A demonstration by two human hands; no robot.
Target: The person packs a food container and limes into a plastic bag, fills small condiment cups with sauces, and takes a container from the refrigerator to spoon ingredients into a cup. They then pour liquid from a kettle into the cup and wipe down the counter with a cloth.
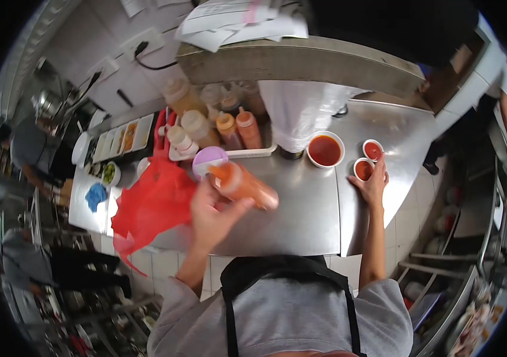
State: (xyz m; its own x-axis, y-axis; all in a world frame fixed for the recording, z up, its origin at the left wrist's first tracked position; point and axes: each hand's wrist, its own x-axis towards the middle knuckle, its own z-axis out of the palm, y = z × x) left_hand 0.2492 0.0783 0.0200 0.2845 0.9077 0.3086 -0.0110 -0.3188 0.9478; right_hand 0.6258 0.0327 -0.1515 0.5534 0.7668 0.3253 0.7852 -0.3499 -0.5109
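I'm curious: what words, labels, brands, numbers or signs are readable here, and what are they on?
No text can be read with certainty.
Papers on the shelf: marks too blurred to read.
Red plastic bag: dark marks, too unclear to tell whether they are letters.
Squeeze bottle in the left hand: no lettering can be made out.
Small sauce cups at the right hand: none visible.
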